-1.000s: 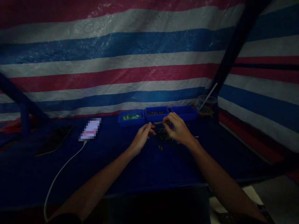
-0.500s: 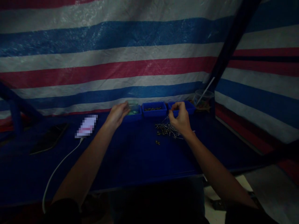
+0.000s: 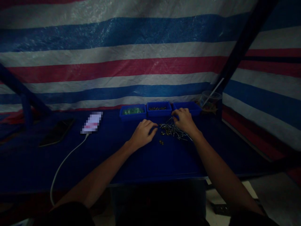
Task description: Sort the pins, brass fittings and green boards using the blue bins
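My left hand (image 3: pixel 144 133) hovers at or rests on the table just left of a loose pile of thin metal pins (image 3: pixel 175 130). Its thumb and forefinger are apart, with nothing visible between them. At the pile's back edge, my right hand (image 3: pixel 184 120) has its fingers curled down and together; whatever they may grip is too dark and small to make out. A few small brass-coloured pieces (image 3: pixel 161 142) lie in front of the pile. Behind stand a blue tray with green pieces (image 3: pixel 133 116), a blue tray of small metal parts (image 3: pixel 160 112) and a third blue tray (image 3: pixel 196 110).
A lit phone (image 3: pixel 92 122) with a white cable (image 3: pixel 63 160) lies to the left, beside a dark phone (image 3: pixel 57 131). At the back right stands a clear plastic cup (image 3: pixel 210 99) with a straw. Striped sheeting (image 3: pixel 117 72) hangs behind the blue table (image 3: pixel 141 166).
My left hand has come away from the tray of green pieces, toward me and right, beside the pins. My right hand has lowered from in front of the right tray to the pile.
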`<action>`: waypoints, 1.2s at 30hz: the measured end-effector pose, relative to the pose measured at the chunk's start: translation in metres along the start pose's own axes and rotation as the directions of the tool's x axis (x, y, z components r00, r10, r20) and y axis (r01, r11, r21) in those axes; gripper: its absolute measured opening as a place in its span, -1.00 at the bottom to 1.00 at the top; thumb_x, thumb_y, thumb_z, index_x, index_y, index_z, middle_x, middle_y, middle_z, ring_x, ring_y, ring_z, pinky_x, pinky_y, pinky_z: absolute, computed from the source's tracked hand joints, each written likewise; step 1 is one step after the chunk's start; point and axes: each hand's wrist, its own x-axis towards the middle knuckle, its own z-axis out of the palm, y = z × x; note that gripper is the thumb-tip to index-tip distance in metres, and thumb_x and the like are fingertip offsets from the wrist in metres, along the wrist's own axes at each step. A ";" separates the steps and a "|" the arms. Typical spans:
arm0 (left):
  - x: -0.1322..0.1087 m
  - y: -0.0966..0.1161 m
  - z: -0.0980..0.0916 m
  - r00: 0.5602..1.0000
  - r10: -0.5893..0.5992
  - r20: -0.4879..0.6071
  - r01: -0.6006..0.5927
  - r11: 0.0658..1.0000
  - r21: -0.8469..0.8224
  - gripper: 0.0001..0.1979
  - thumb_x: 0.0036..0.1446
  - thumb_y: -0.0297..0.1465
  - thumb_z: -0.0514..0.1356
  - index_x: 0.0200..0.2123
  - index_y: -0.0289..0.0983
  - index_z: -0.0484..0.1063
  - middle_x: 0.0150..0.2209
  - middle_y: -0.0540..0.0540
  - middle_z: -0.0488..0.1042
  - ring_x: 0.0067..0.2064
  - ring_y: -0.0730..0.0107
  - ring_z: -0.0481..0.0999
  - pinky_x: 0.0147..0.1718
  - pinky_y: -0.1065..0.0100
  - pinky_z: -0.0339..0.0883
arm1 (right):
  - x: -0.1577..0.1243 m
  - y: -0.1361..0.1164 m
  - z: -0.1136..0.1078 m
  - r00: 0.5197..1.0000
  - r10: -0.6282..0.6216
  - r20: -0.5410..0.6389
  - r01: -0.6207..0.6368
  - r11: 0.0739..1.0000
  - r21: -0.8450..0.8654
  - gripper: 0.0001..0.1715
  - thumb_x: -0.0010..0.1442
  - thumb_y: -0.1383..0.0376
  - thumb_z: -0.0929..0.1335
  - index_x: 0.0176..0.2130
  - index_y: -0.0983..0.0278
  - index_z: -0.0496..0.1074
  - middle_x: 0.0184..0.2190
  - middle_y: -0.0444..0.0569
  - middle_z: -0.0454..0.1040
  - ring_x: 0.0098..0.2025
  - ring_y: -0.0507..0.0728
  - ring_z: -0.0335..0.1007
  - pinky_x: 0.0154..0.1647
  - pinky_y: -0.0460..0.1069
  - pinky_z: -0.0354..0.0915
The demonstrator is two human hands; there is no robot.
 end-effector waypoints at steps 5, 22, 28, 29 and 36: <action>-0.006 0.004 0.012 0.992 0.062 0.110 -0.060 0.998 -0.021 -0.80 0.25 -0.36 0.05 -0.18 -0.26 0.44 -0.24 -0.09 0.50 -0.17 0.25 0.39 -0.16 0.21 0.26 | 0.003 0.018 0.018 0.940 -0.040 0.339 0.064 0.996 -0.062 -0.77 0.13 0.20 0.34 -0.19 0.16 0.51 -0.16 0.03 0.41 0.01 0.28 0.14 -0.06 0.13 0.15; -0.001 -0.012 0.007 0.984 -0.178 0.012 0.178 0.979 -0.099 -0.84 0.23 -0.37 0.07 -0.32 -0.26 0.43 -0.40 -0.05 0.49 -0.35 0.36 0.45 -0.36 0.36 0.26 | -0.010 -0.038 0.019 0.904 -0.397 0.157 0.357 0.905 0.232 -0.92 0.22 0.35 0.25 -0.33 0.26 0.33 -0.32 -0.04 0.38 -0.19 0.12 0.20 -0.17 0.00 0.12; -0.001 -0.023 0.010 0.971 -0.239 -0.013 0.236 0.965 -0.116 -0.84 0.21 -0.36 0.07 -0.33 -0.26 0.42 -0.42 -0.06 0.50 -0.37 0.36 0.46 -0.38 0.37 0.25 | -0.005 -0.032 0.020 0.969 -0.227 -0.096 0.245 0.923 0.298 -0.94 0.13 0.30 0.32 -0.37 0.24 0.31 -0.38 -0.07 0.40 -0.25 0.12 0.26 -0.18 0.01 0.15; -0.001 -0.023 0.010 0.970 -0.241 -0.007 0.239 0.963 -0.126 -0.84 0.21 -0.36 0.07 -0.33 -0.26 0.42 -0.42 -0.06 0.50 -0.38 0.36 0.46 -0.38 0.38 0.25 | -0.004 -0.030 0.020 0.972 -0.202 -0.124 0.231 0.924 0.304 -0.94 0.13 0.32 0.31 -0.40 0.24 0.30 -0.40 -0.08 0.40 -0.27 0.12 0.27 -0.19 0.01 0.15; -0.002 -0.018 0.013 0.966 -0.256 -0.016 0.247 0.944 -0.218 -0.86 0.18 -0.37 0.08 -0.31 -0.26 0.41 -0.43 -0.03 0.49 -0.39 0.40 0.46 -0.40 0.41 0.25 | -0.001 -0.024 0.021 0.981 -0.125 -0.151 0.166 0.941 0.295 -0.89 0.06 0.39 0.31 -0.46 0.23 0.28 -0.42 -0.09 0.41 -0.26 0.14 0.27 -0.20 0.02 0.13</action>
